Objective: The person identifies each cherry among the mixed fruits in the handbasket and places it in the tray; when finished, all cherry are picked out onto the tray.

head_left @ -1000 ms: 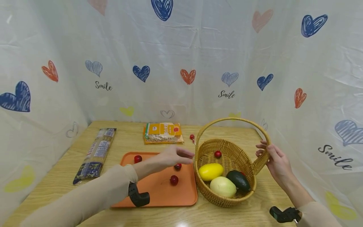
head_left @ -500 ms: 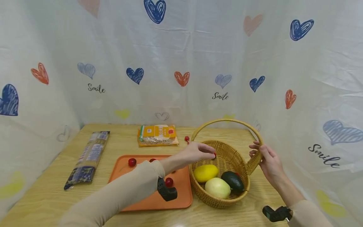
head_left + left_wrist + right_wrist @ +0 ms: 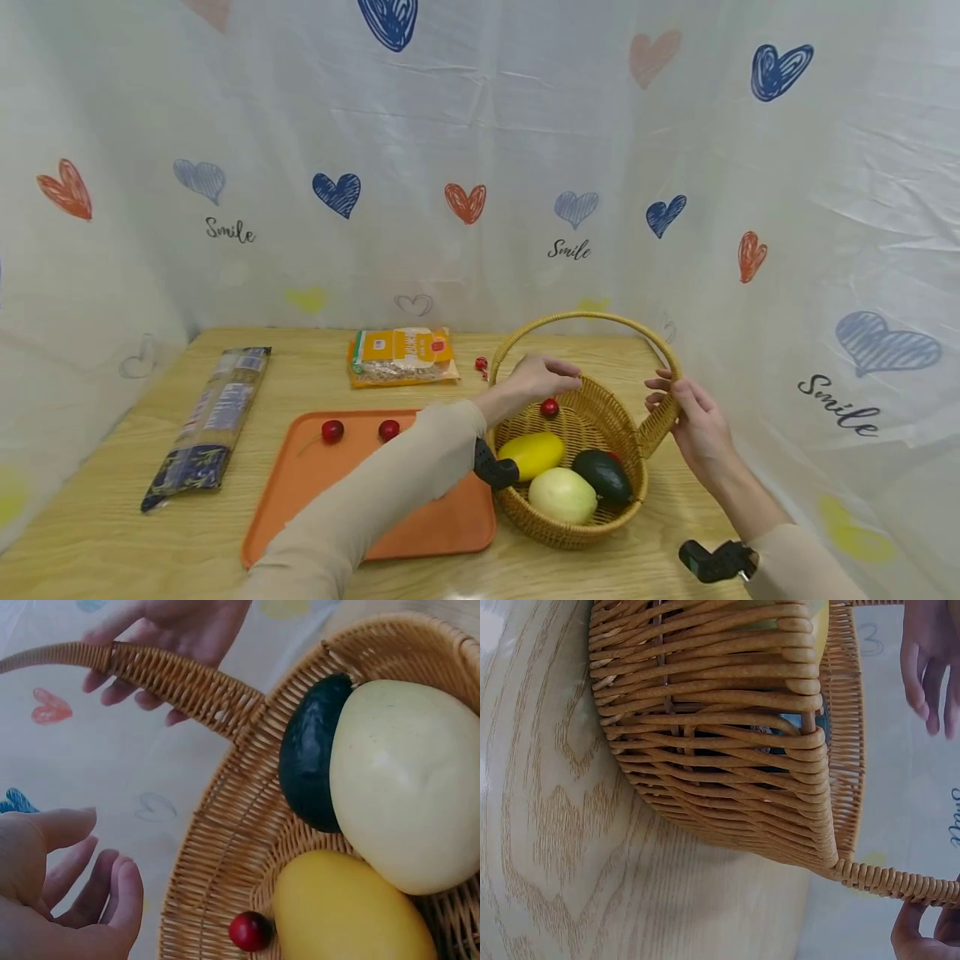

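A round wicker basket [image 3: 517, 508] stands on the table with its arched handle [image 3: 585, 317] up. My right hand [image 3: 701, 421] grips the right end of that handle, thumb on the near side. Over the basket's back left part hovers my left hand [image 3: 538, 377], its fingers loosely bent and parted, holding nothing in the left wrist view. Below it in the basket lies a red cherry [image 3: 550, 408]. A yellow oval fruit [image 3: 542, 454], a pale green round fruit [image 3: 562, 496] and a dark green avocado-like fruit [image 3: 603, 477] fill the front, with a bit of red peeking out behind the dark one.
Left of the basket lies an orange tray [image 3: 300, 500] with cherries [image 3: 332, 431]; my left sleeve hides part of it. Behind are an orange-and-clear food bag [image 3: 402, 357] and a small red item [image 3: 482, 364]. A long blue-ended packet [image 3: 213, 425] lies far left. A curtain surrounds the table.
My left hand has moved right from over the tray edge to above the basket, dipping near the cherry, then rising. The right hand stays on the handle. The head view has shifted slightly.
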Available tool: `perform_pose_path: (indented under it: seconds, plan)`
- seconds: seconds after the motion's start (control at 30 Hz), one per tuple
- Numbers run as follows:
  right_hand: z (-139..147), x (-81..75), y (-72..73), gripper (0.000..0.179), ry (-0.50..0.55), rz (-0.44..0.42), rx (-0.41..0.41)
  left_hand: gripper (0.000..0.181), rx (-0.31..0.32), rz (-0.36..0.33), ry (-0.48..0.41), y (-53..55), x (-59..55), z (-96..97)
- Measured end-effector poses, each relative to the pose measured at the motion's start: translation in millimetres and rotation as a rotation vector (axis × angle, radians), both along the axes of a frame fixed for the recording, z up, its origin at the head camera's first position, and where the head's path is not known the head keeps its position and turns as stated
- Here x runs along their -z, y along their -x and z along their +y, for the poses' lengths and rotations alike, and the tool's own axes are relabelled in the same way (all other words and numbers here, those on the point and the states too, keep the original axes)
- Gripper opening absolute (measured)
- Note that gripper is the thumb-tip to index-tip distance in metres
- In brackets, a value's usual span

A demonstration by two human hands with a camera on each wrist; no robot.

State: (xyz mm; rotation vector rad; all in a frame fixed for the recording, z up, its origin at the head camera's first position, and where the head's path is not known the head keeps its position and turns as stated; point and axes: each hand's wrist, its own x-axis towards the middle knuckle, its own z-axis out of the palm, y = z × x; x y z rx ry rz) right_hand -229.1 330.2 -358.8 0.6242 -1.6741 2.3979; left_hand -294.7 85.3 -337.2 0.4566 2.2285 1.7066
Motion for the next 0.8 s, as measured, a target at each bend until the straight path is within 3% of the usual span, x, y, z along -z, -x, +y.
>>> perform_pose_path:
  seconds: [0.3, 0.8]
  plan:
    - [-0.8, -0.5, -0.6, 0.03, -0.023, -0.014, 0.033, 0.018, -0.096, -0.02, -0.011, 20.2, 8.6, 19.0]
    - [-1.4, -0.4, -1.2, 0.031, -0.037, -0.047, 0.071, 0.019, -0.145, 0.099, 0.154, 40.7, 32.7, 20.1]
